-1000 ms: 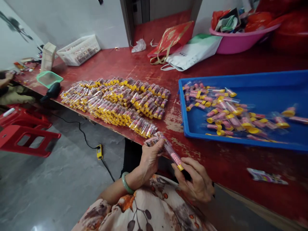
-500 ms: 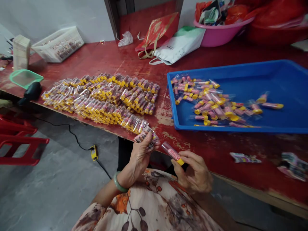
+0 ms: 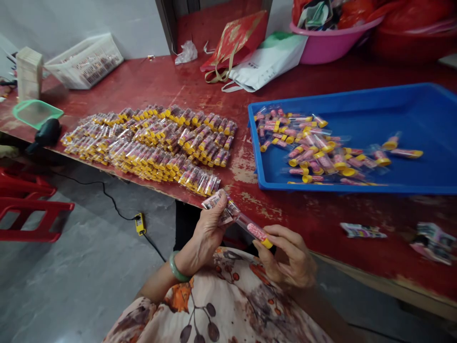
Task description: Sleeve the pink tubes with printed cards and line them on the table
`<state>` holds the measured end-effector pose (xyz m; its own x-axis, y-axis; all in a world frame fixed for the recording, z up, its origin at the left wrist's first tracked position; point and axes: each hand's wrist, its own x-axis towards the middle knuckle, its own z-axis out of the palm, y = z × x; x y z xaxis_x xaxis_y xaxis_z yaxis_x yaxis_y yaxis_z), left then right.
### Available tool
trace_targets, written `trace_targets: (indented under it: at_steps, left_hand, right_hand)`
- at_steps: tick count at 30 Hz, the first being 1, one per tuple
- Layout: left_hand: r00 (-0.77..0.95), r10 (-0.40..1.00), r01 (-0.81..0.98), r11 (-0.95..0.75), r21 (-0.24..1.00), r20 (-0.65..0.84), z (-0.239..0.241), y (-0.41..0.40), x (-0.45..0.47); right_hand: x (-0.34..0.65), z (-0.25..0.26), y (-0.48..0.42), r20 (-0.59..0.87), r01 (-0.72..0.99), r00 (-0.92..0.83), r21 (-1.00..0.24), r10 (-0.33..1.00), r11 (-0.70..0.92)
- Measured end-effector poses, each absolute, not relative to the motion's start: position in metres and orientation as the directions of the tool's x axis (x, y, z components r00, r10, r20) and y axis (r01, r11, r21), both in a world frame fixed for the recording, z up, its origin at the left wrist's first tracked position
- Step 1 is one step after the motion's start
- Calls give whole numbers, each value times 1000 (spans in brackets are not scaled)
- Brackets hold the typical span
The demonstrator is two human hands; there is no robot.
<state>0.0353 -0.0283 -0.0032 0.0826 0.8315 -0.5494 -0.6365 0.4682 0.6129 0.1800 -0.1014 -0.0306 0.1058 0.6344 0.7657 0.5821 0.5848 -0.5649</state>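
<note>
My left hand (image 3: pixel 209 231) is closed around a small bundle of printed paper slips (image 3: pixel 218 204) just below the table's front edge. My right hand (image 3: pixel 287 257) pinches a clear tube with a yellow cap (image 3: pixel 255 231), its open end touching the slips in my left hand. Both hands hover over my lap in a floral garment. Rows of filled, wrapped tubes (image 3: pixel 153 143) lie on the red table (image 3: pixel 200 90) ahead on the left. A blue tray (image 3: pixel 392 114) to the right holds several loose yellow-capped tubes (image 3: pixel 314 150).
A white basket (image 3: pixel 85 62), a green dish (image 3: pixel 34 113) and a black tool (image 3: pixel 46 133) sit at the far left. Bags (image 3: pixel 250 52) and a pink basin (image 3: pixel 328 43) stand at the back. Printed packets (image 3: pixel 362 231) lie at the right. Red stools (image 3: pixel 28 209) and a cable (image 3: pixel 117 205) occupy the floor.
The tube in my right hand has moved back to the slips in my left hand after being held apart from them. The view has shifted slightly.
</note>
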Motion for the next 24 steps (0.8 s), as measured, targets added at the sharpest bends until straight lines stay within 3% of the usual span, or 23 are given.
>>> trace_targets:
  at_steps: [6,9,14,16,22,24]
  left_hand:
    - [69,764,-629,532,567,-641,6,-31,37]
    - [87,789,-632,516,579,-608,4,-32,38]
    - [79,844,-599,466,652,-531,1,-35,39]
    - [81,846,-576,471,668,-527,2,-36,38]
    - [61,891,-537,409,737,-450,-2,-38,36]
    - [61,910,-533,377,758,-409,-4,-38,36]
  right_hand:
    - [183,-42,-96,813,667,-4,-432,583,607]
    - [182,-45,-97,842,683,-57,-359,536,636]
    - [178,-36,-100,786,734,8,-425,618,530]
    - [178,-33,-100,795,761,4,-396,607,514]
    - [182,-33,-102,796,878,-246,-58,553,475]
    - [181,-33,-103,793,879,-279,-15,542,476]
